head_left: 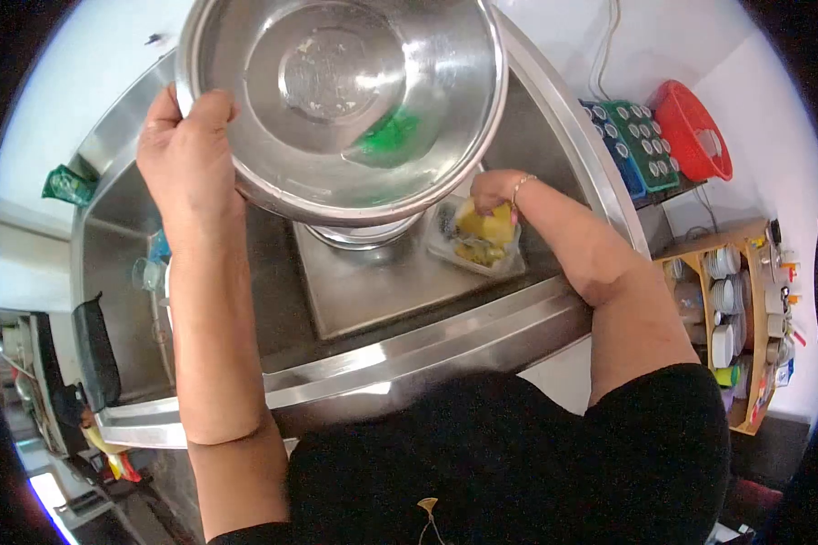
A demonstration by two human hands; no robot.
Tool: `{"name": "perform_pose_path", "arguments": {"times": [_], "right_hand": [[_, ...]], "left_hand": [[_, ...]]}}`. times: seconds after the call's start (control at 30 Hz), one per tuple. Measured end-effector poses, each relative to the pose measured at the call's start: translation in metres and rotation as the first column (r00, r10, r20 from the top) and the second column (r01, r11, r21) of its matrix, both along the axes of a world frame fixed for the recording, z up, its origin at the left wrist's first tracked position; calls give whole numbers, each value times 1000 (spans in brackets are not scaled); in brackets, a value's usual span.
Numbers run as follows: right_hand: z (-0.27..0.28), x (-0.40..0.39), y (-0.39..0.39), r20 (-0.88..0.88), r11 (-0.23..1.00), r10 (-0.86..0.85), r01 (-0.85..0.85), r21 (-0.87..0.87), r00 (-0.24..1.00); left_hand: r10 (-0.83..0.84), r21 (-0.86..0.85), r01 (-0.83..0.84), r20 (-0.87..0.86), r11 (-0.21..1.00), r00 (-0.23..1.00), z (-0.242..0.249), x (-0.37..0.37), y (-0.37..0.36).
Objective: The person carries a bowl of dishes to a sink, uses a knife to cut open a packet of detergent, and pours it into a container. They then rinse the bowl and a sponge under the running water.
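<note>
A large round stainless steel bowl (327, 173) is tilted up in front of me, with a bright green patch on its inner wall. My left hand (191, 150) grips its rim at the left, thumb on the inside. At the right, my right hand (495, 191) reaches down into a clear plastic container (509, 266), fingers closed on a yellow sponge (483, 227). Dark and greyish material lies beside the sponge in the container. Another shiny metal vessel (359, 238) shows partly below the bowl, mostly hidden by it.
The steel sink (409, 350) surrounds my hands, its raised edge running along my front. A green packet (68, 184) is at the far left. To the right stand a red plastic basket (695, 127), a green rack (641, 141) of cups and a wooden shelf (754, 350) of dishes.
</note>
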State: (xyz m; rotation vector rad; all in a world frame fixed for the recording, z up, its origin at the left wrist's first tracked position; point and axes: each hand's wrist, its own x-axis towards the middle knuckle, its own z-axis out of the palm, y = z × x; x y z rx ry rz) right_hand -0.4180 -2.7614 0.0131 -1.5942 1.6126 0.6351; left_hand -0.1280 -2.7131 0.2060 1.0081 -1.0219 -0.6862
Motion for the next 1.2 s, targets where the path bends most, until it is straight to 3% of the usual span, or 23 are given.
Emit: {"name": "perform_pose_path", "arguments": {"times": [0.03,0.07,0.13,0.17,0.2,0.27,0.33,0.43,0.6,0.67,0.7,0.93,1.0,1.03,1.13,1.2], "right_hand": [[11,-6,-2,27,993,111,-112,25,993],[8,-15,-8,31,995,101,-102,23,994],[-1,-33,-19,78,988,-130,123,90,989],[27,-33,-7,148,978,-201,191,81,968],[37,-39,-6,149,977,-210,200,78,966],[51,-53,-7,265,964,-266,249,97,927],[77,-54,-2,273,975,-221,218,41,936],[90,-64,2,402,981,-195,188,56,895],[125,-64,14,453,987,-48,112,-116,890],[132,-69,17,488,982,-2,94,-166,873],[136,-70,18,516,974,52,71,-216,855],[128,-65,20,471,902,114,107,-417,875],[124,-59,20,302,827,237,-29,-562,923],[113,-58,12,195,833,233,-92,-545,953],[88,-59,7,256,751,199,20,-660,946],[102,-53,17,214,713,225,-11,-701,951]], "left_hand": [[-14,-11,15,6,1000,1000,-5,-4,-2],[-24,-12,24,9,1000,1000,-7,-8,-4],[-29,-75,33,56,997,998,-12,-18,-8],[-44,-66,48,68,997,997,-19,-18,-13],[-53,-69,58,69,996,996,-24,-19,-17],[54,-166,-11,254,986,966,-29,-23,-23],[57,-152,-11,305,988,951,-28,-32,-20],[101,-296,48,470,954,877,-29,-46,-12],[120,-409,145,556,901,823,-30,-63,4],[151,-366,136,656,921,739,-30,-70,16],[179,-431,172,660,886,729,-32,-75,16],[130,-483,354,716,801,686,-50,-98,33],[98,-490,406,722,771,685,-57,-99,33],[122,-503,426,741,752,660,-58,-101,35],[158,-505,457,778,732,607,-59,-103,42],[201,-501,500,820,706,536,-58,-102,46]]}}
